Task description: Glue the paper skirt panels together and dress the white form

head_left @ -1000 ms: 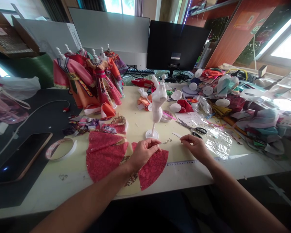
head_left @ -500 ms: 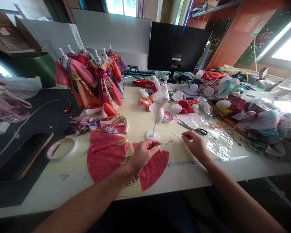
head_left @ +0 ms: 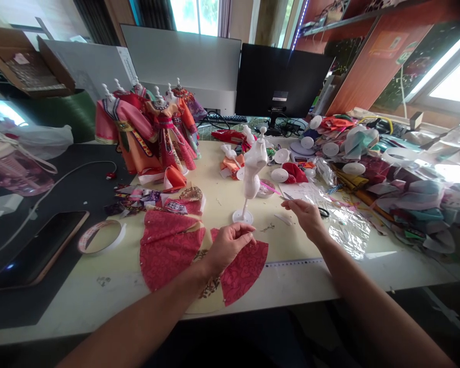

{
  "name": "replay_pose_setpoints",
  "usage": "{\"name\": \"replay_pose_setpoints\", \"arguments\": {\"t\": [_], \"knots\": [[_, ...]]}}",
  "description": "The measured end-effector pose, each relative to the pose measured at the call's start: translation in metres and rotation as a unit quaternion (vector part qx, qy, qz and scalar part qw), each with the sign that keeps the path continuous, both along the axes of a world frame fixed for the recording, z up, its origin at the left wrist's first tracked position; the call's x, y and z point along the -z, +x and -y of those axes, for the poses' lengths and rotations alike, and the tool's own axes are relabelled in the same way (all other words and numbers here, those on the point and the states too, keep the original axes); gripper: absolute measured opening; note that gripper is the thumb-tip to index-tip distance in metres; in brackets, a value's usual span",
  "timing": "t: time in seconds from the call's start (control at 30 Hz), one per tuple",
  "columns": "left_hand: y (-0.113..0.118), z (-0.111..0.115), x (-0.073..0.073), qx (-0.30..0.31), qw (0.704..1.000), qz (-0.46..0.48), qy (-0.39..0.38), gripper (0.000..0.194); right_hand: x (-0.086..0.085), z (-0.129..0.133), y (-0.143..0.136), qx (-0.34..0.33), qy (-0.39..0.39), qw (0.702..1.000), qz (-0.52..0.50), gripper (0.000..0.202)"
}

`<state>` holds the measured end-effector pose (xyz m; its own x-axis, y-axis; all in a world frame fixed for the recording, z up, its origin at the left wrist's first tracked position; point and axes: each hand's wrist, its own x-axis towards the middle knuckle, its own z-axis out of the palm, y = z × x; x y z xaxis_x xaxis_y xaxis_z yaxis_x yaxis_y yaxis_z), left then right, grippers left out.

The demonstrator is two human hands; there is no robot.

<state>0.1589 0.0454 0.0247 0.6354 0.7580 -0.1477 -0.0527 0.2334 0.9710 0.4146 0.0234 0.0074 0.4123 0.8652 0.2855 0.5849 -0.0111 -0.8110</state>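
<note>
My left hand (head_left: 230, 246) is over the red patterned fabric piece (head_left: 249, 268), thumb and fingertips curled together; whatever they pinch is too small to make out. The fabric lies fanned out with a beige patterned strip (head_left: 210, 290) between its red panels. My right hand (head_left: 304, 217) closes over the middle of a pair of scissors (head_left: 323, 212); a black handle shows past the hand and a bit of blade before the fingers. A thin white stick (head_left: 282, 219) and a small gold trim (head_left: 267, 228) lie between the hands. Behind them stands a bare white mini dress form (head_left: 253, 168).
Dressed mini forms (head_left: 126, 128) stand at the back left. A tape roll (head_left: 101, 237) and phone (head_left: 38, 250) lie left. Fabric scraps (head_left: 398, 179) pile up at the right, near clear plastic film (head_left: 348, 225). A ruler (head_left: 295, 263) lies near the front edge.
My right hand has let go of the white stick, now on the table, and moved up onto the scissors. My left hand stays nearly in place. The view has tilted slightly up.
</note>
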Motion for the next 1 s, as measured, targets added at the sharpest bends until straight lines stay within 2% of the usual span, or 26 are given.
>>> {"name": "replay_pose_setpoints", "arguments": {"t": [0.1,0.23,0.33,0.4,0.57,0.77,1.0], "knots": [[-0.001,0.0,-0.001,0.008,0.999,0.021,-0.038,0.02,-0.006,0.004,-0.011,-0.015,0.011,0.999,-0.033,0.026],[-0.002,0.0,0.0,0.019,0.99,0.065,-0.121,0.023,-0.026,0.021,-0.048,-0.083,0.012,0.996,-0.038,0.019],[-0.002,-0.001,0.0,0.022,0.986,0.095,-0.137,0.023,-0.038,0.032,-0.074,-0.149,0.033,0.988,-0.005,0.016],[-0.002,-0.002,0.0,0.023,0.983,0.113,-0.144,0.023,-0.041,0.036,-0.084,-0.168,0.049,0.985,0.009,0.016],[-0.003,-0.003,0.0,0.025,0.977,0.145,-0.153,0.022,-0.037,0.038,-0.093,-0.163,0.064,0.985,-0.003,0.014],[-0.004,-0.003,0.0,0.024,0.982,0.134,-0.135,0.02,-0.03,0.036,-0.096,-0.157,0.084,0.984,0.011,0.009],[-0.004,-0.002,0.0,0.025,0.98,0.139,-0.142,0.023,-0.032,0.037,-0.099,-0.145,0.088,0.985,0.013,0.007]]}}
